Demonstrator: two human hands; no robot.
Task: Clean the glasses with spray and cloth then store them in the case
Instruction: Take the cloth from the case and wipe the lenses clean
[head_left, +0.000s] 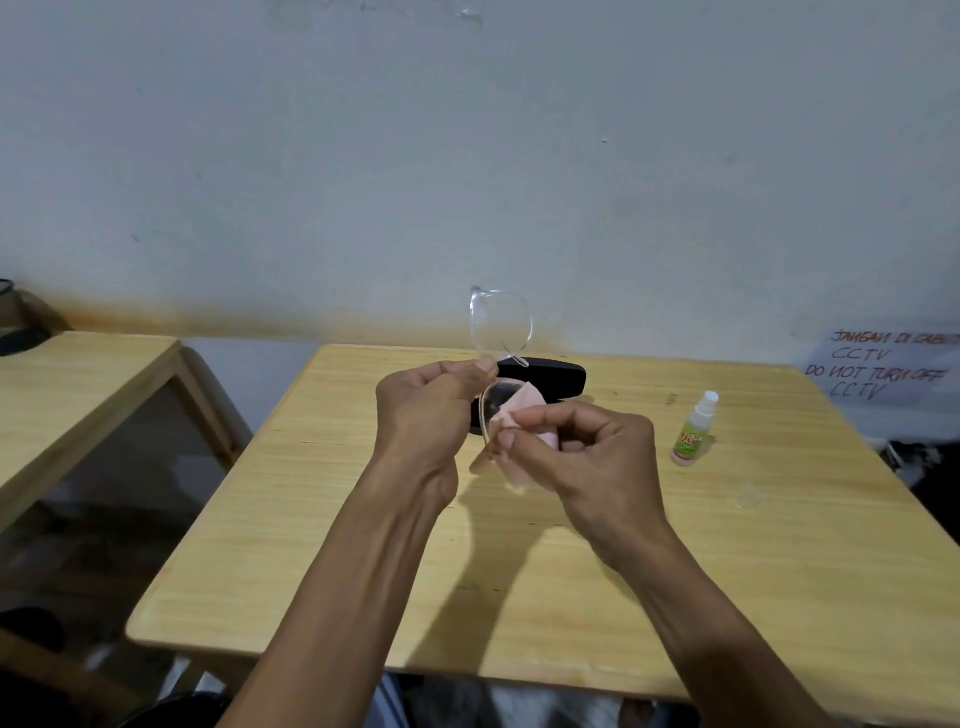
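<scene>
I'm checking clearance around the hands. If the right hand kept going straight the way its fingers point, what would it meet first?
The right hand points left, pinching the pink cloth on the glasses. Past those, it would probably meet the left hand first.

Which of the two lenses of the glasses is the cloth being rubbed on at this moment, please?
The lower lens, nearest the person: the right hand pinches the pink cloth around it. The upper lens stands bare above the left hand.
</scene>
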